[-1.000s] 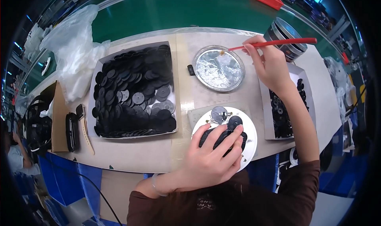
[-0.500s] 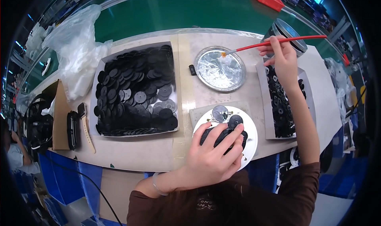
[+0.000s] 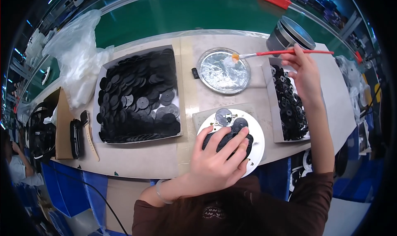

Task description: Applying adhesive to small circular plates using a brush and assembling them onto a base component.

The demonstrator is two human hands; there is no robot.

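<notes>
My right hand [image 3: 305, 72] pinches the red handle of a paintbrush [image 3: 271, 53]. Its bristle end, with an amber-coloured ferrule or tip, is over a round metal lid [image 3: 219, 80] bearing a smear of clear, grease-like stuff; whether it touches cannot be told. My left hand [image 3: 219, 159] curves over several black gear-like discs [image 3: 247, 141] on a round white plate [image 3: 257, 153], fingers apart and hooked over them; its thumb is hidden. One grey disc [image 3: 223, 117] and one black disc [image 3: 240, 124] show beyond the fingertips. A grey mat [image 3: 200, 119] lies partly under the plate.
A large box [image 3: 180, 111] of black discs stands left. A narrower box [image 3: 273, 107] of small black parts lies under my right forearm's side. Behind it stands an opened metal can [image 3: 275, 40]. A small black cylinder [image 3: 195, 73], a wristwatch [image 3: 88, 130] and a plastic bag [image 3: 78, 58] are also about.
My right hand has moved right and nearer to me, drawing the brush slightly right across the lid and levelling it. My left hand stays on the discs. The whole view has shifted slightly.
</notes>
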